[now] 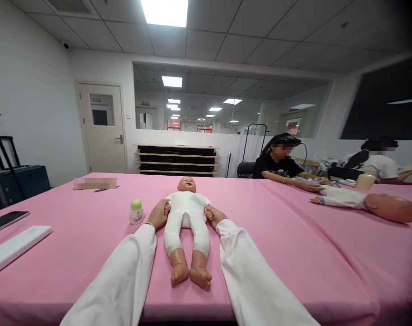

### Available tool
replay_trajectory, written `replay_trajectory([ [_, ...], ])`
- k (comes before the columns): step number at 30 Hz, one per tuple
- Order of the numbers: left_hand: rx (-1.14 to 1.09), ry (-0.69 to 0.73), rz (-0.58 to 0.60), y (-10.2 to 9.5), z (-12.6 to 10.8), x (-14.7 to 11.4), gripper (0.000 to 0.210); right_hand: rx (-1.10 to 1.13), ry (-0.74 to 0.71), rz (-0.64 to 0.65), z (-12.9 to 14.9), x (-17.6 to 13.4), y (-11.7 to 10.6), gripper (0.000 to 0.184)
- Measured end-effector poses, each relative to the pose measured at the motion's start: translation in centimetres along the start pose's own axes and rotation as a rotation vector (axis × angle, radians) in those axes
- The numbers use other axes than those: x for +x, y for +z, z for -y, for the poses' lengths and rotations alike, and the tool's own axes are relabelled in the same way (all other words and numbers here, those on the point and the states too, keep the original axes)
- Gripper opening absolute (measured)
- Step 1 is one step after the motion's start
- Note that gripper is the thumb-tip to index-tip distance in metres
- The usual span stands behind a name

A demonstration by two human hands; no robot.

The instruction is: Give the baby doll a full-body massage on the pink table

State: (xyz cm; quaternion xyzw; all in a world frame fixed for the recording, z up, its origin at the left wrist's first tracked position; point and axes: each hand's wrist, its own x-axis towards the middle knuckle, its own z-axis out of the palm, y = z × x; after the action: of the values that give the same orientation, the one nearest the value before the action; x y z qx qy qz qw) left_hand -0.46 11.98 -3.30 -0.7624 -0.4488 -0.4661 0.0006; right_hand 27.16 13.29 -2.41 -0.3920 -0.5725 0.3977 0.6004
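A baby doll [186,213] in a white cloth body lies on its back on the pink-covered table, feet toward me and head away. My left hand [158,214] is closed around the doll's hand at the left of its body. On the other side my right hand [216,215] grips the doll's other hand, thumb on top. Both of my white sleeves reach in from the near edge, one on each side of the doll's legs. A small white bottle with a green cap [136,212] stands just left of my left hand.
At the left lie a white flat box [17,246], a phone [7,222] and a pen [106,189]. To the right, a person in black [278,160] handles another baby doll [348,198]. A second person in white sits farther right. The pink table [277,253] ends close to me.
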Motion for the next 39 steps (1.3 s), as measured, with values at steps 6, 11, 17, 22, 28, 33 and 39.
replay_trajectory([
  [6,-0.133,-0.283,-0.232,1.1,0.6,2.2,0.063,-0.266,-0.187,-0.179,-0.2,2.0,-1.0,0.065],
  [11,-0.185,-0.409,-0.373,2.8,1.0,5.1,0.054,-0.414,-0.257,-0.507,-0.3,4.9,0.2,0.067],
  [17,-0.104,-0.542,-0.397,5.6,2.6,8.4,0.048,-0.459,-0.193,-0.538,-1.5,8.8,1.3,0.061],
  [22,-0.089,-0.417,-0.382,7.6,5.5,10.8,0.054,-0.574,-0.121,-0.369,-3.5,12.5,0.6,0.051],
  [28,-0.057,-0.407,-0.177,9.8,9.5,12.3,0.04,-0.619,-0.035,-0.173,-6.6,15.9,0.2,0.036],
  [33,-0.054,-0.488,-0.109,10.6,11.3,12.3,0.033,-0.648,-0.027,-0.117,-8.4,16.8,0.0,0.031],
  [39,-0.052,-0.504,-0.121,9.9,10.2,11.9,0.034,-0.697,-0.025,-0.103,-8.1,16.1,0.0,0.039],
])
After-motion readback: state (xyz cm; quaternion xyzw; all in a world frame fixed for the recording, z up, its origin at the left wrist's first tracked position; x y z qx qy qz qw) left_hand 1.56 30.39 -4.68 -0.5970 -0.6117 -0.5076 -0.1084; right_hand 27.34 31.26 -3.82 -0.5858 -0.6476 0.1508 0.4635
